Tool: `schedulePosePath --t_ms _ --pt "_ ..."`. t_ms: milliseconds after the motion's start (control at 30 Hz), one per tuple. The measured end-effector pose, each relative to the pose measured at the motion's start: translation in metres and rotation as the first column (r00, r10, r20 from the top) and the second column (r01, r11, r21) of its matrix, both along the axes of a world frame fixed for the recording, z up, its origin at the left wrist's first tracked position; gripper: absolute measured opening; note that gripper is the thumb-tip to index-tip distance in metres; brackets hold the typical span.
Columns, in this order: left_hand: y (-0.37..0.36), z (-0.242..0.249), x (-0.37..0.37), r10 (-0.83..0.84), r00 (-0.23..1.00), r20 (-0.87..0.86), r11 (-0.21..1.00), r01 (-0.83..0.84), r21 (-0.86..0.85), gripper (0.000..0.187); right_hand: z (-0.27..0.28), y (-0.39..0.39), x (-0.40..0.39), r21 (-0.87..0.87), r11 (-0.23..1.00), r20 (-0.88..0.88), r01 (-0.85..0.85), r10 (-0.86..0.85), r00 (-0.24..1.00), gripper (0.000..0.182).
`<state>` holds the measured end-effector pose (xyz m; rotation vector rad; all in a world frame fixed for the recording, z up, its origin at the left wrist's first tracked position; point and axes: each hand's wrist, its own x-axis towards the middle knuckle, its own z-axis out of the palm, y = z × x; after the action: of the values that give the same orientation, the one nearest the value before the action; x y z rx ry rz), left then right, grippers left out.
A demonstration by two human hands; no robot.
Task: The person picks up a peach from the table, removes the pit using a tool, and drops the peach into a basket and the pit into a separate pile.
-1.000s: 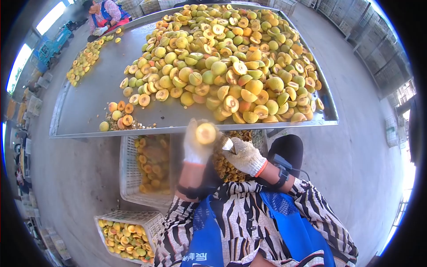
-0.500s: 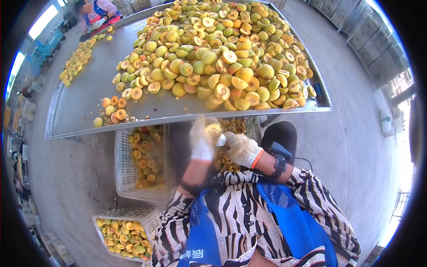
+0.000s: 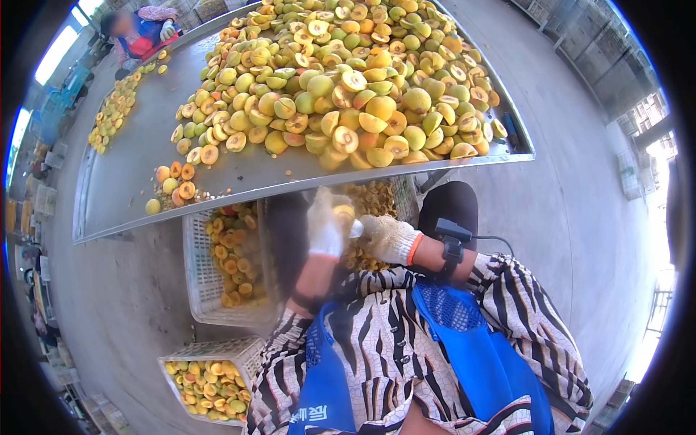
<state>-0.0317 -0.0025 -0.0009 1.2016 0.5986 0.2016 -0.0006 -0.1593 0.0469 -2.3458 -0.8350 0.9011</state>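
My left hand (image 3: 326, 223), in a white glove, is wrapped round a piece of yellow fruit (image 3: 344, 212) just below the table's front edge. My right hand (image 3: 390, 239), also gloved, is closed on a small tool with a shiny metal end (image 3: 356, 229), which touches or nearly touches the fruit. Most of the tool is hidden in the glove. Beneath both hands are small brown pieces (image 3: 373, 199), perhaps pits. On the metal table (image 3: 239, 168) lies a large heap of halved fruit (image 3: 348, 94), cut faces and skins showing.
A white crate (image 3: 199, 272) of fruit halves stands left of my legs, and another crate (image 3: 243, 354) sits lower down. Small fruit groups (image 3: 174, 187) lie on the table's left side. A co-worker (image 3: 145, 32) is at the far left corner. Stacked crates (image 3: 602, 61) line the right wall.
The view has shifted a little, so the table appears tilted and higher. The co-worker's gloved hand is raised from before. My hands remain together at the fruit.
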Motion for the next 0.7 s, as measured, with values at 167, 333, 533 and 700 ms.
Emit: schedulePosePath --t_ms 167,333,533,700 --pt "0.004 -0.024 0.001 -0.095 0.971 0.221 0.989 0.066 0.136 0.053 0.001 0.001 -0.001 0.081 0.994 -0.073 0.075 -0.070 0.995 0.026" --pt "-0.007 0.009 -0.005 -0.034 0.982 0.185 0.996 0.018 0.087 0.053 0.007 0.005 -0.002 -0.017 0.993 -0.052 0.117 -0.118 0.992 0.029" --pt "0.006 0.001 -0.001 -0.157 0.987 0.033 0.986 0.158 -0.045 0.059 -0.022 0.005 -0.005 0.165 0.986 -0.094 0.037 -0.022 0.995 0.027" --pt "-0.007 -0.010 0.000 0.045 0.974 0.223 0.994 -0.021 -0.110 0.057 0.019 0.010 -0.001 0.091 0.978 -0.503 0.185 -0.115 0.857 0.029"
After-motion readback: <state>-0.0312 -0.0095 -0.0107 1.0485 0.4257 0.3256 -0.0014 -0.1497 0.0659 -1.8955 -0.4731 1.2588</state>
